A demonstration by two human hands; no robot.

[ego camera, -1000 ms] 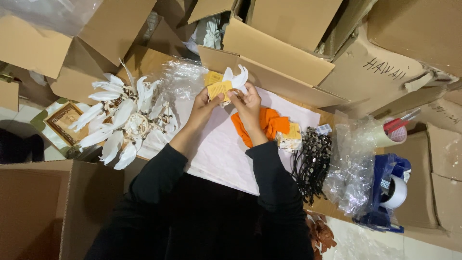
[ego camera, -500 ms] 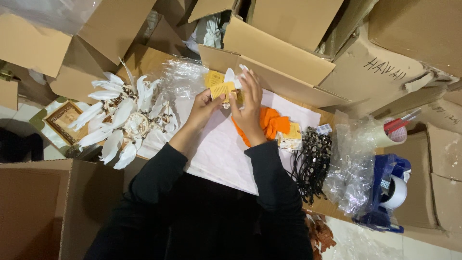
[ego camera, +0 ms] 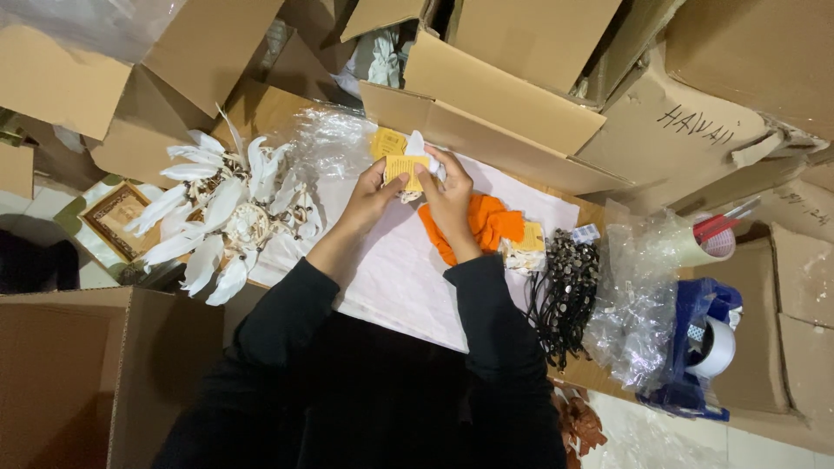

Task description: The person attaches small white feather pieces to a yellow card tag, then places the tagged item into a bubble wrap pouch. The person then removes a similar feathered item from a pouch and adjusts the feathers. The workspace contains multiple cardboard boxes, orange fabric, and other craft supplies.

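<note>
Card: a small yellow card (ego camera: 404, 165) with a white feather (ego camera: 417, 142) sticking up from behind its top edge; the print on it is too small to make out. A second yellow card (ego camera: 387, 142) shows just behind and to the left of it.
Where it is: up between my two hands, above the white sheet (ego camera: 391, 278) spread on the table, near the flap of the cardboard box (ego camera: 486, 113) in front of me.
Left hand: my left hand (ego camera: 369, 195) pinches the card's left edge, thumb on the front, fingers curled behind it.
Right hand: my right hand (ego camera: 452, 195) closes on the card's right side, fingertips bent over the top by the feather.
Arms: both forearms in black sleeves reach forward and meet at the card, wrists close together.
Nearby: orange cloth (ego camera: 486, 221) lies just right of my right wrist; a heap of white feather ornaments (ego camera: 221, 217) lies to the left; a bundle of black cords (ego camera: 565, 291) and crumpled clear plastic (ego camera: 638, 300) lie to the right, with a blue tape dispenser (ego camera: 704, 347) beyond.
</note>
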